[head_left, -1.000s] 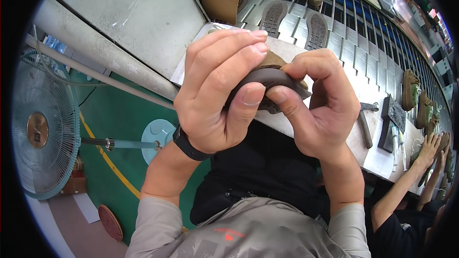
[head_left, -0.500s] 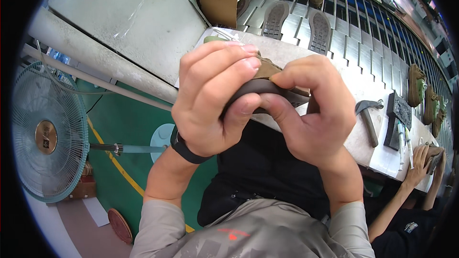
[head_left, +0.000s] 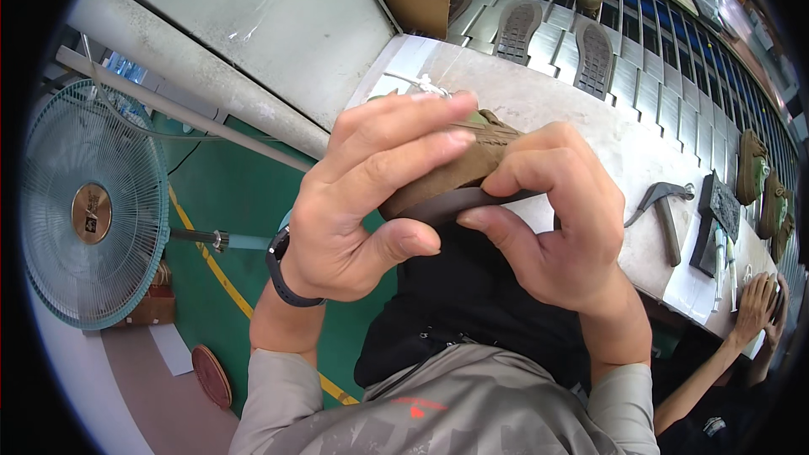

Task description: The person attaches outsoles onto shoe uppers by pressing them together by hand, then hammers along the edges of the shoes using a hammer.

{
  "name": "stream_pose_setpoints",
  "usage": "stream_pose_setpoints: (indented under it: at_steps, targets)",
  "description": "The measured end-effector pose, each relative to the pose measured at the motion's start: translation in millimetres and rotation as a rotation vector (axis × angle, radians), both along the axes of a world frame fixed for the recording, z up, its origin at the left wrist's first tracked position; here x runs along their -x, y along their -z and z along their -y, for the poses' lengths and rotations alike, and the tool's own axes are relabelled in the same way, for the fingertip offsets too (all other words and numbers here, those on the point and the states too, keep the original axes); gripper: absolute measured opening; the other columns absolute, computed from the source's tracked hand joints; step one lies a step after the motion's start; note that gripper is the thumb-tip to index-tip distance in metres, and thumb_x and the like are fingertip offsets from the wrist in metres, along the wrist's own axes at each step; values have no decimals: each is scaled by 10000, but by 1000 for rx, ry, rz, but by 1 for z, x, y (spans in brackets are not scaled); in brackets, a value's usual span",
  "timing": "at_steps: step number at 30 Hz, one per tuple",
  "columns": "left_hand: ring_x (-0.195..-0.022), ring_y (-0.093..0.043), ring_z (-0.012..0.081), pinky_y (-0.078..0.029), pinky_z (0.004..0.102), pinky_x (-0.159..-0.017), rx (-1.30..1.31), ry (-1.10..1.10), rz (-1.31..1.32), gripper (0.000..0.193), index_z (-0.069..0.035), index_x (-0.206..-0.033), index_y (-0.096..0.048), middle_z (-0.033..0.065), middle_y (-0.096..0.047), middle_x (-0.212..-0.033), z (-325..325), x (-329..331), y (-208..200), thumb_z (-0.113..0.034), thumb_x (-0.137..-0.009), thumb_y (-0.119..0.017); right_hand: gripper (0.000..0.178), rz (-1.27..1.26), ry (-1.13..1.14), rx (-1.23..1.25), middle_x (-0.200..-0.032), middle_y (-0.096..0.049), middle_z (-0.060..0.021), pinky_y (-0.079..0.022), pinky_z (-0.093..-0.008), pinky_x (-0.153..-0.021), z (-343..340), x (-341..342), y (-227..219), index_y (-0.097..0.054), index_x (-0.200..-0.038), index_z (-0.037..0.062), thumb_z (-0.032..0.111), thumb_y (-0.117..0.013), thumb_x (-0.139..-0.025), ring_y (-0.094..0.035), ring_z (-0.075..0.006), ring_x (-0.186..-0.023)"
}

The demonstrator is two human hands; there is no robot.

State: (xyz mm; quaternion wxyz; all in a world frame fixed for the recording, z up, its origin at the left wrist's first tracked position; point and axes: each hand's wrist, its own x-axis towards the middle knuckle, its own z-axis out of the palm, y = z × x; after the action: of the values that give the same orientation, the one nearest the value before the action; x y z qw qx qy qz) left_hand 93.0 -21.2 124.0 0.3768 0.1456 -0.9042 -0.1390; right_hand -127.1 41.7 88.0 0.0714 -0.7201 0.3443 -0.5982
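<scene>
A brown shoe [head_left: 451, 177] with a dark rubber sole [head_left: 447, 206] is held up between my hands, over the near edge of the worktable. My left hand [head_left: 358, 198] curves over the shoe's upper with its long fingers lying across it; the left thumb stands a little off the sole. With thumb and forefinger, my right hand [head_left: 565, 215] pinches the edge of the sole. The far part of the shoe is partly hidden behind my fingers. A white lace or cord [head_left: 425, 84] lies just beyond my left fingertips.
On the pale worktable [head_left: 624, 143] to the right lie a hammer [head_left: 666, 227], a black block [head_left: 715, 215] and white-handled brushes [head_left: 725, 265]. Beyond runs a slatted conveyor with loose soles [head_left: 593, 59] and shoes [head_left: 752, 167]. A co-worker's hands [head_left: 756, 307] are far right; a fan [head_left: 93, 211] stands left.
My left thumb has come off the sole, and the left fingers have straightened somewhat. The shoe has tilted, baring more of its brown upper. My right hand still pinches the sole's edge.
</scene>
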Motion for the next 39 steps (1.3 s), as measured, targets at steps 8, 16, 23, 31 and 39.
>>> stream_pose_setpoints:
  at_steps: [8, 16, 23, 31, 39]
  targets:
    - [-1157, -652, 357, -492, 475, -1062, 15, -44, -35, 467, 11, -1178, -696, 197, -733, -1214, -14, -6, 8, -426, -1015, -684, 408, 26, -1, -59, -909, -635, -124, -512, -392, -645, -10, -16, 0, -645, -994, 31, -34, -876, -664, -627, -310, -774]
    - [-1109, -661, 350, -554, 437, -961, 172, -99, -57, 264, -14, -1141, -708, 158, -731, -1204, -20, -6, 20, -166, -938, -781, 413, -41, -37, 6, -936, -660, -143, -568, -345, -672, -4, -16, 13, -652, -1013, -5, -5, -911, -691, -672, -273, -793]
    - [-1108, -649, 322, -517, 468, -1008, 15, -328, -484, 153, -9, -1063, -672, 168, -739, -1133, -33, -15, 92, -133, -974, -666, 443, -246, 139, -128, -1022, -641, -84, -486, -471, -811, -2, -15, 31, -656, -978, 68, 145, -914, -627, -624, -315, -930]
    - [-1418, -559, 334, -317, 609, -1210, -318, -338, -210, 512, -65, -1411, -622, 138, -643, -1457, -10, 18, 168, -292, -973, -757, 433, -580, 228, 15, -1182, -688, -82, -466, -502, -1009, 21, 36, 82, -682, -1048, 72, 144, -887, -673, -642, -309, -1120]
    - [-1281, -672, 345, -393, 587, -1181, -100, -234, -150, 485, -42, -1357, -678, 175, -709, -1354, 8, 23, 170, -224, -925, -801, 357, -611, 200, -9, -1147, -706, -57, -452, -499, -1032, 30, 32, 86, -601, -945, 87, 90, -857, -697, -660, -283, -1072]
